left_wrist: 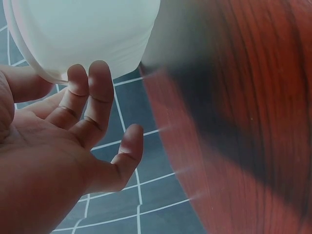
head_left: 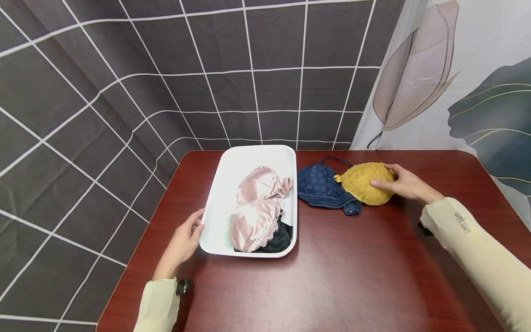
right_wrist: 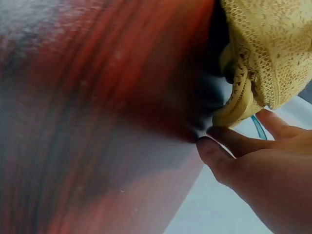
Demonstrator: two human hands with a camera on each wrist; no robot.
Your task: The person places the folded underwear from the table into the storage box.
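Observation:
My left hand holds the left edge of a white tray. In the left wrist view two fingertips touch the tray's outer wall, and the little finger stands apart from it. A shiny pink bra lies in the tray, over a black garment. My right hand grips the right end of a yellow lace bra, with the thumb on top of its cup. The yellow bra overlaps a navy blue lace bra lying beside the tray. In the right wrist view, fingers reach under the yellow lace edge.
The red-brown wooden table carries everything. Behind and to the left hangs a dark grey curtain with a white grid. A white curtain with leaf prints hangs at the back right.

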